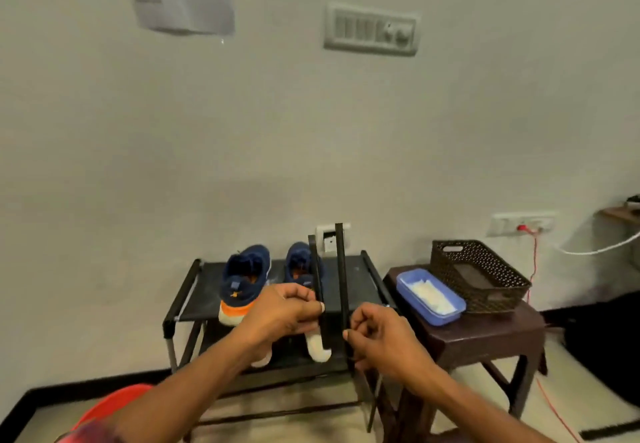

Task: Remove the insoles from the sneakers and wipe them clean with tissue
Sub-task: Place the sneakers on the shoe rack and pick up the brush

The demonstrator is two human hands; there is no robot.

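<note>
Both insoles are out of the sneakers [246, 269], held upright in front of the rack [188, 286]; my left hand [287, 311] pinches the left insole [314, 269], my right hand [381, 335] pinches the right insole [341, 269]. They look thin, light and floppy (hold them by the edges); the tissue [429, 292] sits right of the rack, with open air between.

Two sneakers [244, 279] stand on the rack [204, 292]; tub [403, 286] and basket [485, 300] on the stool [491, 333].
</note>
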